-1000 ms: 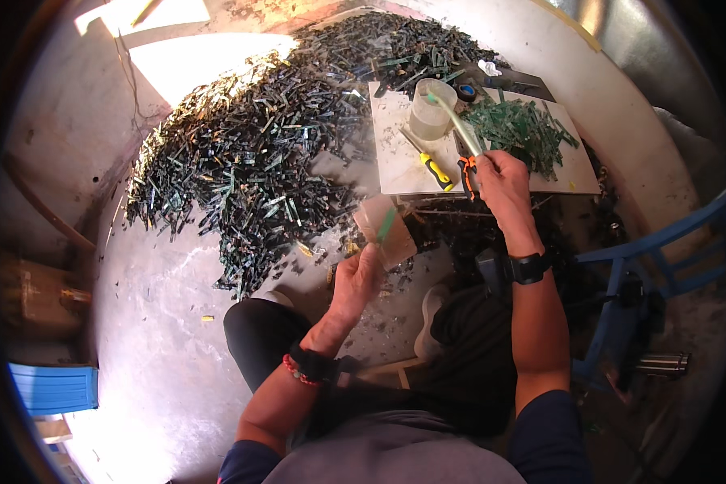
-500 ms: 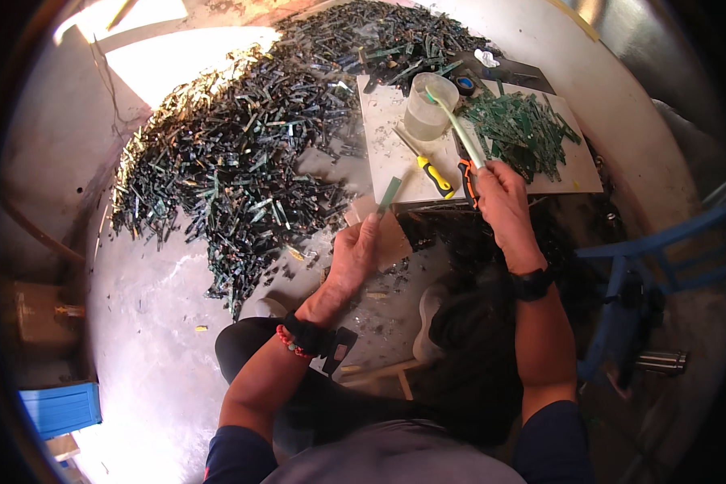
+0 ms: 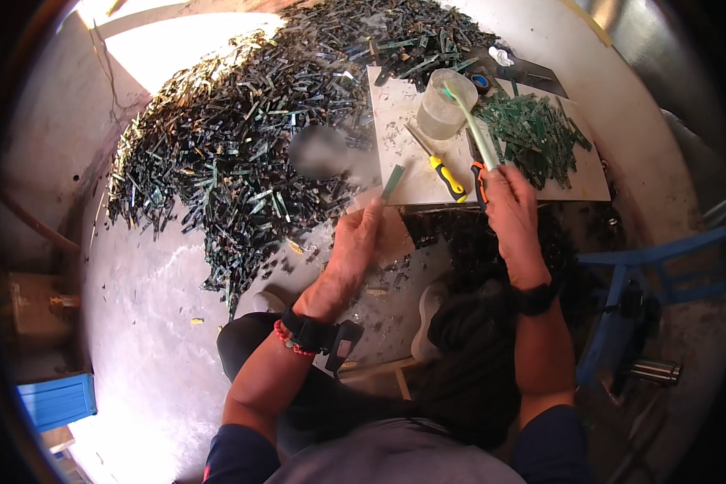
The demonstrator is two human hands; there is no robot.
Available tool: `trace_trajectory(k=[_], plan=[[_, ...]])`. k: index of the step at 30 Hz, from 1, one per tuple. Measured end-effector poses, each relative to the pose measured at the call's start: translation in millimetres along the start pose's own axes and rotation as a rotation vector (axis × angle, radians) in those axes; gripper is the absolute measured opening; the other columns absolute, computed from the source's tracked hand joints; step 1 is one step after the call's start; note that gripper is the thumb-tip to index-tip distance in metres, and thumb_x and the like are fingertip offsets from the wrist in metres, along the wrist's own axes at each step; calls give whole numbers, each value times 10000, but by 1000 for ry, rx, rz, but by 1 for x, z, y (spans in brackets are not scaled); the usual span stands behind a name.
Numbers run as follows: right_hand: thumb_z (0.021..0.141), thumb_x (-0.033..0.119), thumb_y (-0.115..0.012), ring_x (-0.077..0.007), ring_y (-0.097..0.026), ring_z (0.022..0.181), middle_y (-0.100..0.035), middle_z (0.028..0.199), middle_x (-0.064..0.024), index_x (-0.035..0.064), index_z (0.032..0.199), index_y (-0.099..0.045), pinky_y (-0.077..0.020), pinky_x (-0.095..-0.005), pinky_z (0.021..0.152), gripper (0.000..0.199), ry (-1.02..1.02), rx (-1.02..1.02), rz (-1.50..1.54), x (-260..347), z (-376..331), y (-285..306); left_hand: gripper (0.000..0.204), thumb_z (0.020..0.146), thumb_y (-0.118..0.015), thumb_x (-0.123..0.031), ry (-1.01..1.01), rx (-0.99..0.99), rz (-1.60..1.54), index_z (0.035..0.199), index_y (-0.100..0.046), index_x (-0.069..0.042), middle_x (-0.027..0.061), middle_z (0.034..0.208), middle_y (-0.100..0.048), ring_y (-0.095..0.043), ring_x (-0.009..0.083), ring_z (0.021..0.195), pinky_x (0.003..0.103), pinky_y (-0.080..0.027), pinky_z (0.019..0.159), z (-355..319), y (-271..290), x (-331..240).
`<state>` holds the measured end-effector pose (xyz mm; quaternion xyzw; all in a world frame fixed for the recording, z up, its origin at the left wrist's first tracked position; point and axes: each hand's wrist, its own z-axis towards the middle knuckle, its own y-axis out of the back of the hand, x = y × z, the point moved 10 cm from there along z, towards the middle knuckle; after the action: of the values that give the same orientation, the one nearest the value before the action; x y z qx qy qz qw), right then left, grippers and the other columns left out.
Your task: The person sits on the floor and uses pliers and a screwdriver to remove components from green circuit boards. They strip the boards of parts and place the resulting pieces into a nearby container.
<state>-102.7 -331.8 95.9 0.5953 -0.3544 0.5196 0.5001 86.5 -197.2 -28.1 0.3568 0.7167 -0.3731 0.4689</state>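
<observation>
Between the thumb and fingers of my left hand (image 3: 356,240) is a thin green strip (image 3: 393,182), its far end pointing up and away. My right hand (image 3: 511,203) is closed round a long, pale-handled tool (image 3: 482,143). The tool's greenish tip reaches into a translucent plastic cup (image 3: 438,121) on a white board (image 3: 395,137); whether it has bristles I cannot tell. Left of that hand lie a yellow-and-black-handled screwdriver (image 3: 448,179) and an orange-and-black-handled tool (image 3: 480,181), partly hidden. A heap of green strips (image 3: 532,133) covers the board's right part.
A large pile of dark strips (image 3: 242,153) spreads over the floor to the left and behind the board. Behind the cup are a roll of tape (image 3: 481,82) and crumpled white tissue (image 3: 501,56). A blue frame (image 3: 661,254) stands at right, a blue box (image 3: 56,402) at lower left.
The board and its things sit slightly farther right and higher in view. My right hand has shifted a little right with the pale-handled tool; my left hand keeps its grip on the strip.
</observation>
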Motion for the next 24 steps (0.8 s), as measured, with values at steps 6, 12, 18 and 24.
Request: trace_trajectory(k=[6,12,18,24], plan=[[981,203,-477,-35,-356,564,-446,684,46,-1,1021,-619,-307,-214,486,252,-38,73,47,-8,4,-7,530,959,-467,-503,39,-4,24,645,-488,-76,-6,548,-458,-390,79,398,231,-287,365,3,-3,10],[973,168,-464,-25,-334,536,-407,673,54,0,1063,-605,-275,-193,456,237,-83,118,156,-9,-1,-5,526,956,-470,-508,77,22,51,656,-488,-76,-3,534,-455,-389,83,398,236,-295,367,7,-6,20],[985,255,-498,-5,-294,512,-369,638,85,11,951,-609,-229,-192,446,270,-92,216,56,4,-24,0,525,953,-469,-515,104,8,1,677,-491,-70,6,537,-451,-380,91,397,238,-285,368,9,-6,20],[955,215,-556,-58,-404,608,-474,641,35,-25,897,-621,-357,-240,537,255,16,407,-255,-33,-26,-6,503,966,-462,-486,141,20,-52,680,-489,-72,11,551,-455,-375,98,400,237,-280,371,10,-4,24]])
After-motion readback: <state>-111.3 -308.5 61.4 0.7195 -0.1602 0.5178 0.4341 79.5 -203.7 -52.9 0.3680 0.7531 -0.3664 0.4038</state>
